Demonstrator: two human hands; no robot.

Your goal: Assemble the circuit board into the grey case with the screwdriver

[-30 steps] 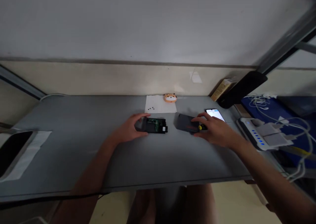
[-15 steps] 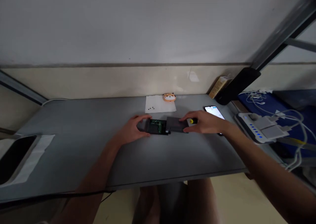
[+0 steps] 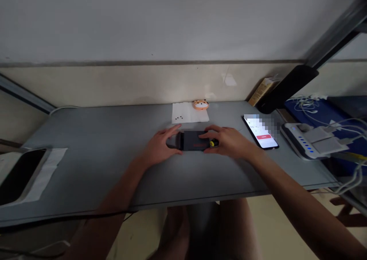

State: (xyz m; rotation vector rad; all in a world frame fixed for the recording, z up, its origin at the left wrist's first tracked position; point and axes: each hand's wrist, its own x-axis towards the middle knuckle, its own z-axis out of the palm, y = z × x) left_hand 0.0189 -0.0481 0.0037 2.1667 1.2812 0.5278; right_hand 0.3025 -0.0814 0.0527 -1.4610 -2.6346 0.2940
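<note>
A dark rectangular electronics case (image 3: 189, 140) lies flat on the grey desk (image 3: 172, 183), its cover (image 3: 196, 135) now over the circuit board; faint red marking shows on the cover. My left hand (image 3: 162, 145) grips the left end between thumb and fingers. On the right end of the cover, my right hand (image 3: 226, 141) is closed with thumb and fingertips. A yellow-and-black handle end, apparently a screwdriver (image 3: 213, 142), pokes out of the right palm. Whether the cover is fully seated cannot be made out.
Behind the case lies white paper (image 3: 186, 116) with several small dark screws (image 3: 179, 118) and an orange animal-faced item (image 3: 200, 104). A lit phone (image 3: 260, 132), a power strip (image 3: 304, 141) with cables and a black cylinder (image 3: 286, 90) stand right. A dark-screened device (image 3: 23, 174) lies far left.
The cover has moved left over the case, hiding the green circuit board that showed before. My right hand has moved left with it. The view has shifted slightly.
</note>
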